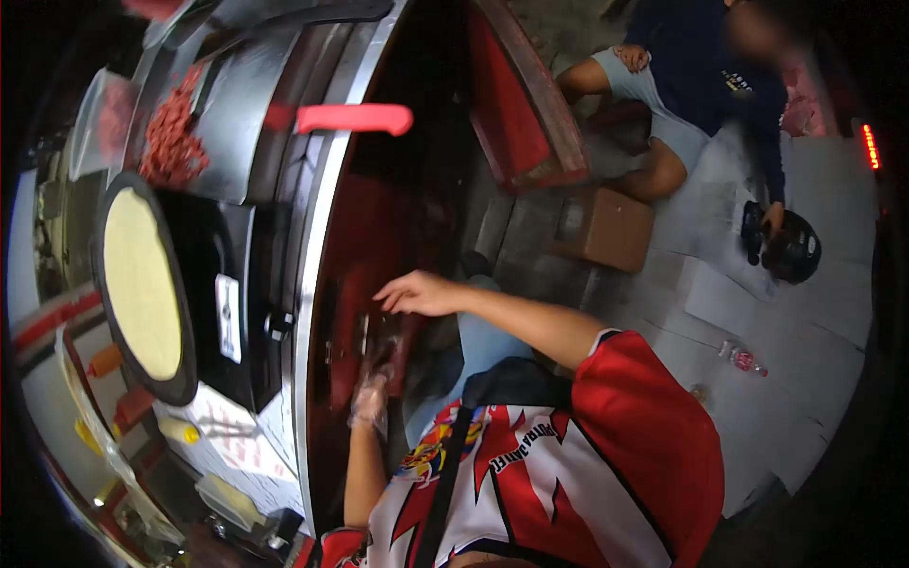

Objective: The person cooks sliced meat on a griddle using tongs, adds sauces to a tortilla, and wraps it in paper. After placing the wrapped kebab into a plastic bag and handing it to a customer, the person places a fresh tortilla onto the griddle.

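Observation:
My right hand [421, 293] is bare and reaches across in front of me, its fingers loosely stretched out with nothing in them. Below it in the view, my left hand [370, 398] wears a clear plastic glove. It is close to a dark red cabinet front [355, 303] under the counter, and its fingers are blurred in shadow. On the counter, a pale round crepe [142, 279] lies on a black round griddle plate [187, 327] with a black base [237, 284]. A knife with a red handle [355, 118] juts over the metal counter edge [312, 237].
Chopped red meat [173, 142] lies on a metal surface [237, 114] beside a clear tub [99, 123]. A squeeze bottle [178, 431] is near the griddle. Across the floor are a seated person [691, 66], a cardboard box [611, 227], a black helmet [793, 248] and a plastic bottle [741, 358].

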Available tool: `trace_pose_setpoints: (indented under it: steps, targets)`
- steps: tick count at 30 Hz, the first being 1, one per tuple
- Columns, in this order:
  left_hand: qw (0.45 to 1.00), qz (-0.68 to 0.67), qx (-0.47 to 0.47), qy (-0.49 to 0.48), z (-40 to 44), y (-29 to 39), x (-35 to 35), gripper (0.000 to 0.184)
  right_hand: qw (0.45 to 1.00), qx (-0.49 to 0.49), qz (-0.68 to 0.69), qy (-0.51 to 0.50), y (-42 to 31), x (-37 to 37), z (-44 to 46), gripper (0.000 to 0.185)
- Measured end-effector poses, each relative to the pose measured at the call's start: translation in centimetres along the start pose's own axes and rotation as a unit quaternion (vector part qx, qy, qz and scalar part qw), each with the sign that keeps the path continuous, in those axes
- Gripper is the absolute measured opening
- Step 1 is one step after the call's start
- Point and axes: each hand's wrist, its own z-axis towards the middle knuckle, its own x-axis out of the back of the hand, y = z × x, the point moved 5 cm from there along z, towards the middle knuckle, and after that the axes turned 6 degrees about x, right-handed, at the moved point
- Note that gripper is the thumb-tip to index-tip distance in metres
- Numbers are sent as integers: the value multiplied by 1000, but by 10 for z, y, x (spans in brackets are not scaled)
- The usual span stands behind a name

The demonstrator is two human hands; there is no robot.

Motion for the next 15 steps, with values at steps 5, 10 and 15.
trace_pose_setpoints:
  steps: [5,10,15]
  targets:
    - [997,4,32,71,-2,14,-11,85,945,29,-167,280,115,201,-2,29]
    - [991,44,75,100,-13,-4,-2,82,795,-87,-443,405,184,328,82,27]
    - [948,120,295,24,-40,-86,7,67,778,-135,-484,378,220,392,179,30]
